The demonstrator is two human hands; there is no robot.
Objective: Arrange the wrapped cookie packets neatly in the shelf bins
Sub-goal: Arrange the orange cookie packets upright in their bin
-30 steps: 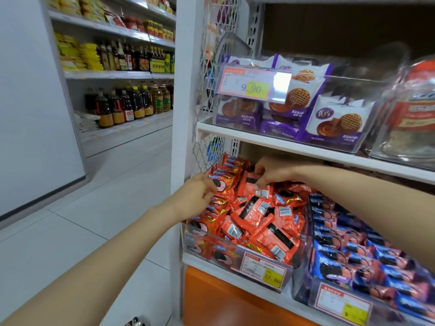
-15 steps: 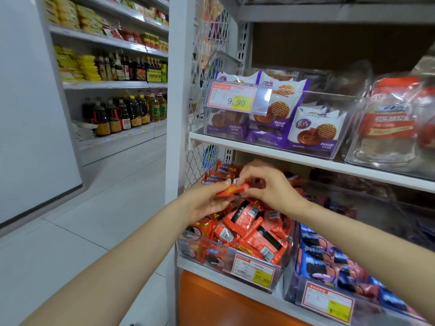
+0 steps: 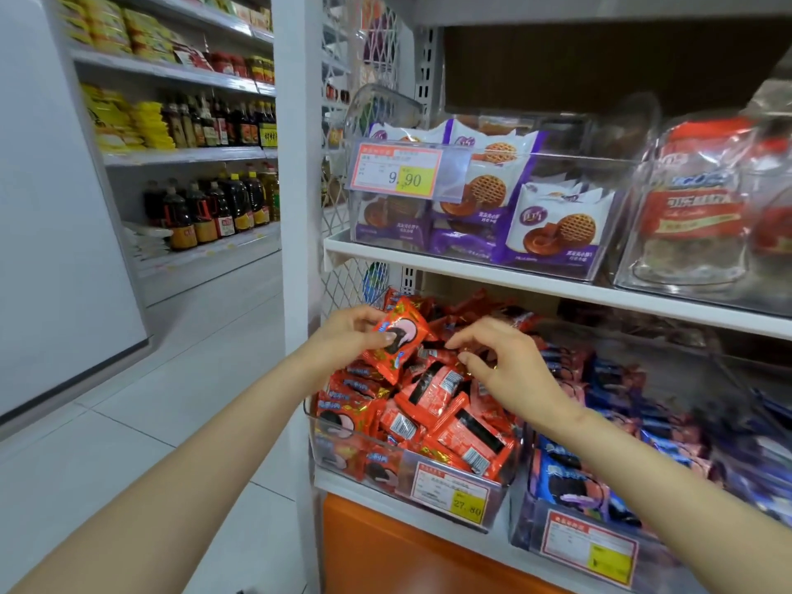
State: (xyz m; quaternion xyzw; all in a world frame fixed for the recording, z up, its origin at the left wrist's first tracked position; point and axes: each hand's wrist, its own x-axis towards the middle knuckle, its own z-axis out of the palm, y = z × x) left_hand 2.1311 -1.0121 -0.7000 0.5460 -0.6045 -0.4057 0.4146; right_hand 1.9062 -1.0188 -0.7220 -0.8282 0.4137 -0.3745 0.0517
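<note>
A clear bin on the lower shelf is heaped with red wrapped cookie packets lying at mixed angles. My left hand holds one red packet face up above the back left of the heap, thumb on its front. My right hand hovers just to the right of it over the pile, fingers loosely curled and holding nothing I can see. A second clear bin to the right holds blue wrapped cookie packets.
The upper shelf carries a clear bin of purple-and-white biscuit bags and a bin of red-labelled bags, close above my hands. A white upright post stands left of the bins. Beyond it lie a tiled aisle and bottle shelves.
Both hands pinched one red packet between them; now my left hand alone holds it, turned face up, and my right hand has let go and shifted right. The view has moved closer.
</note>
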